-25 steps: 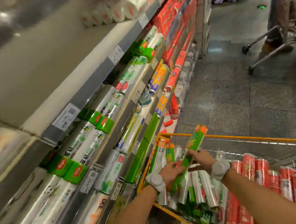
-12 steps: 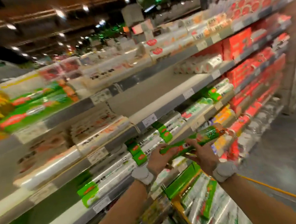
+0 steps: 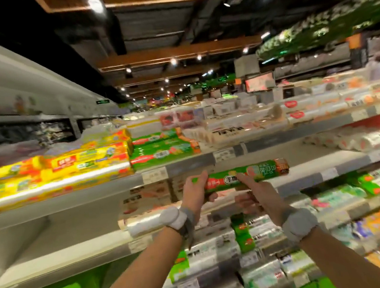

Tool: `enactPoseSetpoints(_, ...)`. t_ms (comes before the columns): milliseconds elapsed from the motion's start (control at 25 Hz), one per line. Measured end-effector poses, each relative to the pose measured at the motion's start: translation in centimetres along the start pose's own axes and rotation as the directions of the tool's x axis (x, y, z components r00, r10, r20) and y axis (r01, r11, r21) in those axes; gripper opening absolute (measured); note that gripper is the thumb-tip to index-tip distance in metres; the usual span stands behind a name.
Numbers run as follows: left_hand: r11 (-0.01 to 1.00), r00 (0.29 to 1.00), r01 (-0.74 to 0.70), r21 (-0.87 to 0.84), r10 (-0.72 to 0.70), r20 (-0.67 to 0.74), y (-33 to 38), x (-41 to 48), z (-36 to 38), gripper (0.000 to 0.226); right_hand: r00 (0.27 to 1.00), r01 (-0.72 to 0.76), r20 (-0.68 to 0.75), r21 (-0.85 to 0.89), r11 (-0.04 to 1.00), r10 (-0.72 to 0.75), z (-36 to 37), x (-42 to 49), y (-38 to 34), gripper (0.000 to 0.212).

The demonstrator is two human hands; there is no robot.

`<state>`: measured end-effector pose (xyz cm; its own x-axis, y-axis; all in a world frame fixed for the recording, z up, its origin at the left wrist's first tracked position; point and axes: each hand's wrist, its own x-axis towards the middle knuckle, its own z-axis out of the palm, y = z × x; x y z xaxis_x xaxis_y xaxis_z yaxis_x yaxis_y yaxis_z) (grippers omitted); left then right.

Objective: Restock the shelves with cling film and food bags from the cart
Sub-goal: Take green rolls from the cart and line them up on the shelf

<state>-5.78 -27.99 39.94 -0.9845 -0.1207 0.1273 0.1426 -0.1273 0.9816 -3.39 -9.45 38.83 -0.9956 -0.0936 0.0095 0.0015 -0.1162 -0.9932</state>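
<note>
A long green cardboard box [image 3: 266, 173] of cling film, with a red label and one orange-brown end, is held level in the air by both hands, in front of the grey metal shelves and not resting on any of them. It lies just below the edge of the upper shelf [image 3: 191, 163], which carries price tags. The left hand [image 3: 195, 192] grips the left end of the box: its fingers [image 3: 199, 178] are curled over the top edge and the thumb comes up from below, so this end sits inside the closed hand. The right hand [image 3: 259, 196] holds the box nearer to its middle: the index finger [image 3: 244, 181] is stretched along the front face, over the printed label, and the other fingers are bent under the box, touching its lower side. The right end of the box sticks out free, past this hand. Each wrist wears a pale grey band [image 3: 174, 218]. On the upper shelf, to the left, lie long yellow boxes [image 3: 69, 163], and just beside them flat green boxes [image 3: 161, 152] of the same kind as the one being held. White plastic rolls [image 3: 348, 139] lie on the shelf below, to the right of the box. The edges of the view are blurred.
</note>
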Motion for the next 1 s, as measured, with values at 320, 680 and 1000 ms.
enactPoseSetpoints(320, 0.982, 0.982, -0.185, 0.036, 0.187, -0.036, 9.9, 2.9, -10.5, 0.044, 0.621, 0.549, 0.248, -0.814, 0.187, -0.743, 8.4, 3.2, -10.8, 0.016)
enactPoseSetpoints(680, 0.965, 0.964, -0.260, 0.043, 0.262, -0.053, 17.5, 5.1, -17.5, 0.029, 0.604, 0.523, 0.529, -0.827, -0.205, -0.596, 17.4, 7.3, -15.6, 0.055)
enactPoseSetpoints(1000, 0.994, 0.993, -0.110, -0.019, 0.111, 0.043, 20.0, 9.9, -20.9, 0.026, 0.672, 0.549, 0.558, -0.817, -0.177, -0.487, 22.4, 11.9, -17.6, 0.059)
